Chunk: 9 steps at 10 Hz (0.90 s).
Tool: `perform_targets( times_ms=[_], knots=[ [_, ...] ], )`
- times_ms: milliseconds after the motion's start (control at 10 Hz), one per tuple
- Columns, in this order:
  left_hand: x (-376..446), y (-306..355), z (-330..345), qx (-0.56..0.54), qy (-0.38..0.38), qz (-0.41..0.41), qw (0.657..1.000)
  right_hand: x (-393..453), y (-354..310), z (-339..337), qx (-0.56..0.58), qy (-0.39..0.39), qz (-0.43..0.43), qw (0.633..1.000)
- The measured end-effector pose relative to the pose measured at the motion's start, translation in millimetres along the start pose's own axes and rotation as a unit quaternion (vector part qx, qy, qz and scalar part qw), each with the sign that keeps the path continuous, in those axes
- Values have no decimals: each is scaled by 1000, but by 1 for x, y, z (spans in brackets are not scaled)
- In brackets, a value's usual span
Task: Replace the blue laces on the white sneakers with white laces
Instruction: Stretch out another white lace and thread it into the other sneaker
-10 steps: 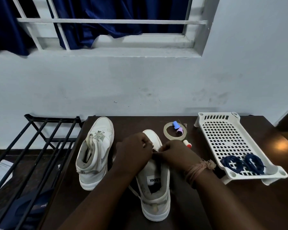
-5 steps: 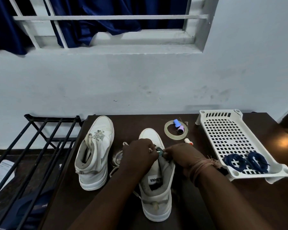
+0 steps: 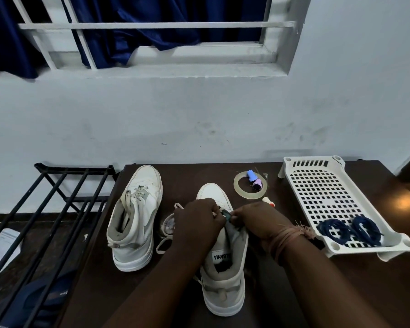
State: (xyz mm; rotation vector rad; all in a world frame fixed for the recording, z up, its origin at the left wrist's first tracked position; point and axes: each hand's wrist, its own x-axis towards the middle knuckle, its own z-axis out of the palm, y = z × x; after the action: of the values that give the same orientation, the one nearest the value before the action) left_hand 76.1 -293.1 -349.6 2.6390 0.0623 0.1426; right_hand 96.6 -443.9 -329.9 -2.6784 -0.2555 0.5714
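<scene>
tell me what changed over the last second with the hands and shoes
Both hands, left hand and right hand, drew back from the toe toward the tongue of the near sneaker, now pinching at a small dark piece between them. The far sneaker, blue laces and tray stayed put.

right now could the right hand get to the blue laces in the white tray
Probably yes: the blue laces lie uncovered at the near end of the white tray, just beside the right hand. Nothing stands between them, but that hand is busy pinching at the sneaker.

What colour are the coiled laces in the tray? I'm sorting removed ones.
Dark blue laces, in the white tray; seen in the head view.
</scene>
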Motion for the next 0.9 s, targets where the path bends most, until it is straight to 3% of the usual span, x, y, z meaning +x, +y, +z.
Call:
perform_targets(
  times_ms=[100, 200, 400, 500, 600, 700, 800, 900],
  knots=[
    [0, -1, 1, 2, -11, 9, 1000, -3, -1, 3, 122, 7, 40, 992],
    [0, -2, 0, -25, -7, 20, 999, -1, 9, 11, 389, 8, 128, 912],
    [0, -9, -6, -85, -41, 10, 996, 2, 6, 19, 502, 3, 170, 848],
    [-2, -14, -10, -78, -43, -16, 996, 4, 2, 17, 457, 75, 154, 873],
    [-3, -22, -15, -69, -48, -58, 995, -2, -10, -10, 558, 286, 105, 772],
    [-1, -33, -18, -153, -70, -123, 978, -11, -9, -32, 640, 394, 14, 660],
    [-1, -38, -22, -188, -120, -152, 963, -11, 6, -19, 422, 337, 12, 842],
    [-2, -42, -22, -189, -127, -150, 962, -11, 7, 2, 202, 134, -2, 970]
  ],
)
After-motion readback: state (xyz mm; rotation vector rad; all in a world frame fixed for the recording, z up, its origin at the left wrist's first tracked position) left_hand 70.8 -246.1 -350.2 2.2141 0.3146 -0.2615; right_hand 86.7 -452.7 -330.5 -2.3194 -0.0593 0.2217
